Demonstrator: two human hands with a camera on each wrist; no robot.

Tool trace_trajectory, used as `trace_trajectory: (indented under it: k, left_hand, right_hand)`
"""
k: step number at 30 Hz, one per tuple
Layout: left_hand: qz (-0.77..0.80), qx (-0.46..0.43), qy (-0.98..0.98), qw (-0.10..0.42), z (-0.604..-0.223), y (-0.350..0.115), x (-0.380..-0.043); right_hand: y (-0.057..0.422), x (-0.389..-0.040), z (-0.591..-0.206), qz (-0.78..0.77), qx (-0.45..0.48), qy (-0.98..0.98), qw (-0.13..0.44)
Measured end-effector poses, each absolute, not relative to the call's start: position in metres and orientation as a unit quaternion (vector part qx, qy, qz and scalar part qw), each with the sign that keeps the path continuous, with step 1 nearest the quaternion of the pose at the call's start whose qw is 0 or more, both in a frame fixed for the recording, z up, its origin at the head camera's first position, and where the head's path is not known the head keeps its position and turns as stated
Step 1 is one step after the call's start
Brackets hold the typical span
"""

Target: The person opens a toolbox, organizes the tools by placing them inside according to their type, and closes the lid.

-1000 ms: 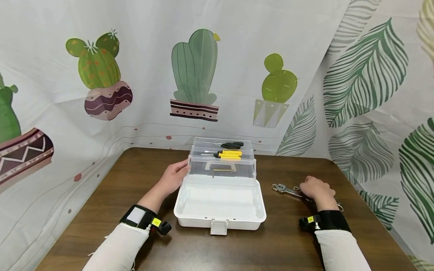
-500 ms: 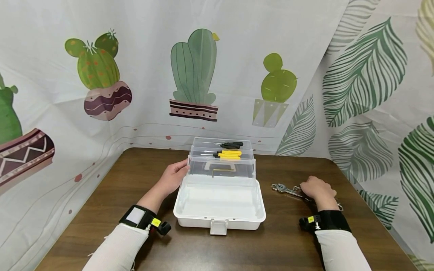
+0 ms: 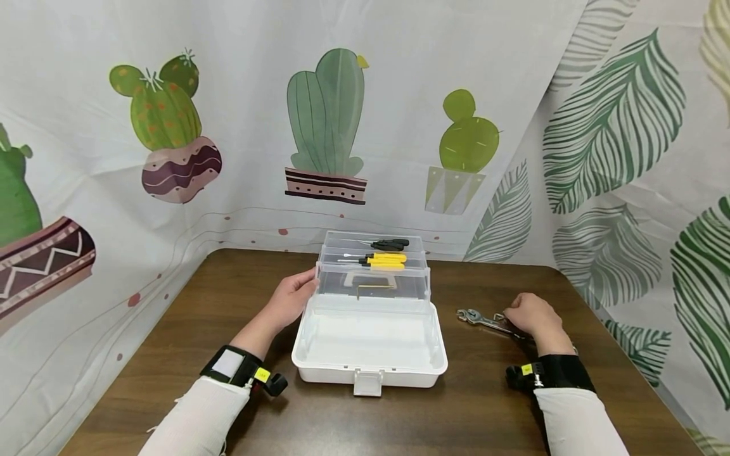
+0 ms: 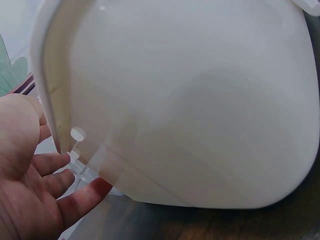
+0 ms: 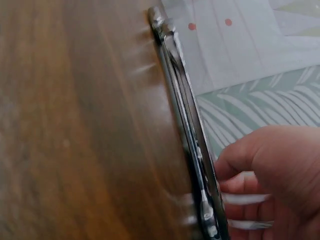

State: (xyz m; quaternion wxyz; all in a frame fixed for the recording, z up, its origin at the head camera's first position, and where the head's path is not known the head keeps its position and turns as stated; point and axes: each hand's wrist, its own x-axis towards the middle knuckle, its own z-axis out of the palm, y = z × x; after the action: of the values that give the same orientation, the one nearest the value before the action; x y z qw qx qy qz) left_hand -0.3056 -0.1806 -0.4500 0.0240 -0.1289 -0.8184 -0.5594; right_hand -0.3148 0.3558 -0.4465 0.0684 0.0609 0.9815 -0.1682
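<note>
Some wrenches [image 3: 485, 321] lie at the right hand [image 3: 535, 315], its fingers curled but their hold unclear, while the left hand [image 3: 289, 297], fingers partly bent, grips the clear tray [image 3: 332, 284].

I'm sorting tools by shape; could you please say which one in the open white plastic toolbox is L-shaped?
The thin brass-coloured rod in the lowest clear plastic tray; the yellow-handled screwdrivers and black-handled tools above lack that bend.
</note>
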Motion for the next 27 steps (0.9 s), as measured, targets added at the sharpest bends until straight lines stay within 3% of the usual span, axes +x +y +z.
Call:
trace_trajectory:
  k: [3, 7, 27]
  left_hand:
    - [-0.557, -0.129, -0.82, 0.022, -0.45, -0.18, -0.305]
    - [-0.558, -0.127, -0.82, 0.021, -0.45, -0.18, -0.305]
    - [-0.56, -0.125, -0.819, 0.02, -0.454, -0.182, -0.308]
  right_hand:
    - [0.355, -0.319, -0.452, -0.176, 0.009, 0.984, 0.023]
    - [0.355, -0.323, -0.455, -0.179, -0.009, 0.984, 0.007]
    - [0.353, -0.328, -0.457, -0.181, 0.001, 0.982, 0.051]
